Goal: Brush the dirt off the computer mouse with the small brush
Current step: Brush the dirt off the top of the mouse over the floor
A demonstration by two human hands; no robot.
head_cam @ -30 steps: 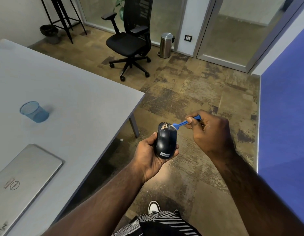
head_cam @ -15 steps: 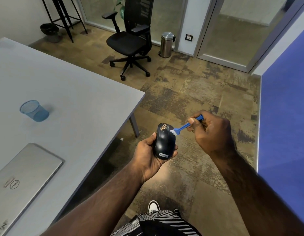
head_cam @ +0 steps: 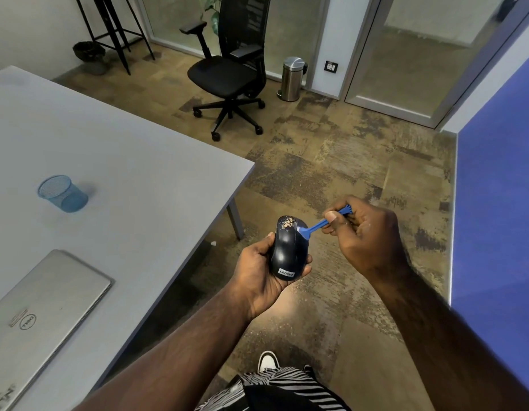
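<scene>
The left hand (head_cam: pixel 258 272) is cupping the computer mouse (head_cam: pixel 289 252) from below, fingers wrapped closed round its body, long axis pointing away from the person. The right hand (head_cam: pixel 365 232) is pinching the small brush (head_cam: pixel 319 224) shut between thumb and fingers. The brush head is touching the mouse's front right edge. The dirt (head_cam: pixel 286 223) is lying just leftward of the bristles, at the far end; judged, the stroke needs to be travelling leftward across it.
</scene>
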